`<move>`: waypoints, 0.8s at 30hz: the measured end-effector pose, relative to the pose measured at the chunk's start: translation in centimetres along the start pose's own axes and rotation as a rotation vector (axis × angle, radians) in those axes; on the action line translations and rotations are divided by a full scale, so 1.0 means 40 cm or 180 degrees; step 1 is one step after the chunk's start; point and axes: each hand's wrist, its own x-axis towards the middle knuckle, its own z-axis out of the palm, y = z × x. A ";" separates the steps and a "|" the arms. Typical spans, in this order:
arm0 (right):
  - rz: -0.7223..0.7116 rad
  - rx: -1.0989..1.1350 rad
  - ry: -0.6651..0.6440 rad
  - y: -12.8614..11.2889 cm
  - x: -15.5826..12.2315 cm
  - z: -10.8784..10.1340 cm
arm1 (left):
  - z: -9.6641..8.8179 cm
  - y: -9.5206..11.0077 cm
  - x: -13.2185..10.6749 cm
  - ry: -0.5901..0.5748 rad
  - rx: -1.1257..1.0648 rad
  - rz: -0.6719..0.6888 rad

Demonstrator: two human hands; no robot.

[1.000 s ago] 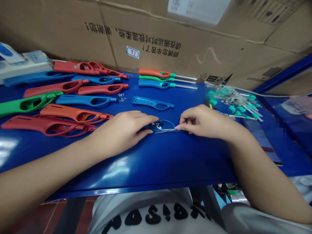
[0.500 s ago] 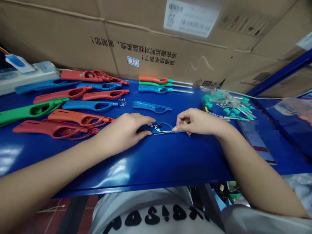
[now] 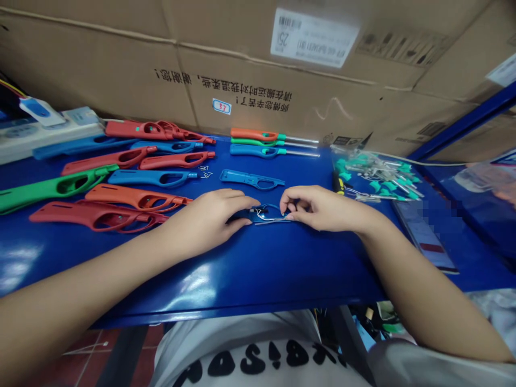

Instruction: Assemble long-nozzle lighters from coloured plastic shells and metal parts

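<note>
Just above the blue tabletop, my left hand (image 3: 221, 215) grips the handle end of a blue lighter casing half (image 3: 275, 208), thumb on the near side and fingers on the far side. White wire (image 3: 263, 216) and a small dark part lie in the casing's trigger loop. At its right end, my right hand (image 3: 308, 207) pinches a thin wire between thumb and forefinger. A thin grey tube (image 3: 269, 221) runs along the casing's near edge. Another blue casing half (image 3: 253, 179) lies flat behind my hands.
Red, blue, green and orange casings (image 3: 97, 215) lie at left, beside a white power strip (image 3: 48, 134). Finished-looking lighters (image 3: 258, 151) rest against the cardboard box (image 3: 250, 64). Metal tubes with green parts (image 3: 379, 174) are piled at right, near a phone (image 3: 429, 236).
My right hand has shifted slightly left and down along the casing's tip, its fingers curled differently. My left hand keeps its grip; the view has shifted slightly.
</note>
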 end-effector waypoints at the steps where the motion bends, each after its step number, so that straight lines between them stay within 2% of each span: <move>1: -0.0274 -0.0089 -0.0003 -0.001 -0.002 0.002 | 0.000 0.000 0.000 -0.0018 0.0024 0.0047; 3: -0.0696 -0.0305 0.0020 -0.004 -0.006 0.007 | 0.002 -0.002 -0.002 -0.0082 0.0099 0.0146; 6: -0.0932 -0.0586 0.0142 -0.012 -0.007 0.018 | 0.006 -0.005 -0.007 -0.0205 0.0182 0.0285; 12: -0.0982 -0.0770 0.0206 -0.018 -0.002 0.038 | 0.007 -0.002 -0.014 -0.0310 0.0341 0.0367; 24: -0.0997 -0.0442 0.0356 -0.015 0.007 0.042 | -0.012 0.014 -0.018 -0.0577 0.0918 0.0353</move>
